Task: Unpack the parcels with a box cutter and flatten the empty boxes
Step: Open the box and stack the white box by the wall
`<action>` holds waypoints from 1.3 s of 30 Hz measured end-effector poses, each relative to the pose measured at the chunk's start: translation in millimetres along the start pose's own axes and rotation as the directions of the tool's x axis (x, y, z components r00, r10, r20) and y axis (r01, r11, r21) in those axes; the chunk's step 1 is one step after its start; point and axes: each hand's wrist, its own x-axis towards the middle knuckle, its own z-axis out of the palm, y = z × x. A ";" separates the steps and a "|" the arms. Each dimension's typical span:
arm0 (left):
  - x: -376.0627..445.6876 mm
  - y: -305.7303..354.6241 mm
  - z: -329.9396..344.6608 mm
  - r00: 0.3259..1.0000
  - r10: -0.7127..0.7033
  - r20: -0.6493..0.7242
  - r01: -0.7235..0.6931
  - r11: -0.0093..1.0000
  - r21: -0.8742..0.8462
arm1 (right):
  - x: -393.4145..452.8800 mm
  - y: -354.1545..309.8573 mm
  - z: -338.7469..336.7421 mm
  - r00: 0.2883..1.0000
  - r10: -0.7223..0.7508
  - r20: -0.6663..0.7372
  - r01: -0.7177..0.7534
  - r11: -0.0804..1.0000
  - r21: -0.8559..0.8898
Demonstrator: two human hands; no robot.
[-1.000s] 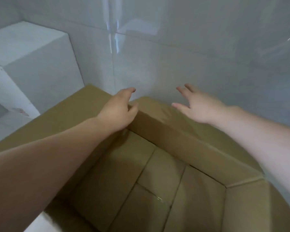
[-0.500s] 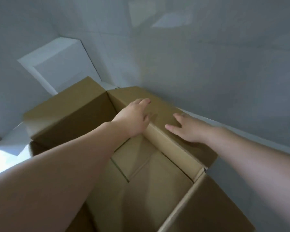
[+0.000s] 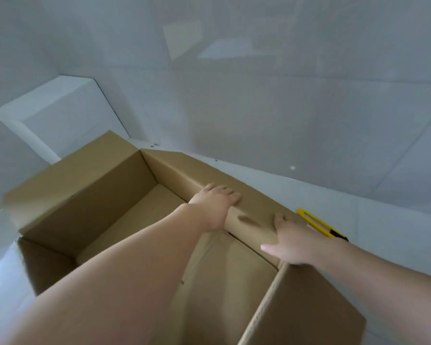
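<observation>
A large brown cardboard box (image 3: 90,200) stands open in the head view, empty inside, its flaps folded outward. My left hand (image 3: 215,202) lies flat on the far long flap, fingers straight over the fold. My right hand (image 3: 294,242) presses the same flap further right, palm down, thumb reaching toward the box's inside. A yellow box cutter (image 3: 320,226) lies on the floor just beyond my right hand, partly hidden behind the flap and my wrist.
The box sits on a pale tiled floor (image 3: 358,207) close to a grey tiled wall (image 3: 259,95). A white block-shaped ledge (image 3: 50,113) stands at the left behind the box. The right end flap (image 3: 309,307) sticks up near my right forearm.
The view has tilted and pulled back, showing more of the box and the box cutter. Both hands have slid right along the far flap and press it down outward.
</observation>
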 end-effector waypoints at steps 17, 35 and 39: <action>24.2 8.9 6.8 0.995 0.051 0.087 -0.065 0.984 0.164 | -71.9 18.3 43.5 0.941 0.335 0.044 -0.297 0.758 0.580; -96.3 -25.0 -172.1 0.939 0.070 -0.337 0.098 0.885 0.456 | -142.2 -50.7 -56.2 0.849 0.092 -0.520 0.219 0.835 0.505; -151.3 -34.9 -254.3 0.761 0.020 -0.649 0.292 0.882 0.370 | -179.6 -61.5 -134.3 0.457 -0.083 -0.885 0.411 0.903 0.127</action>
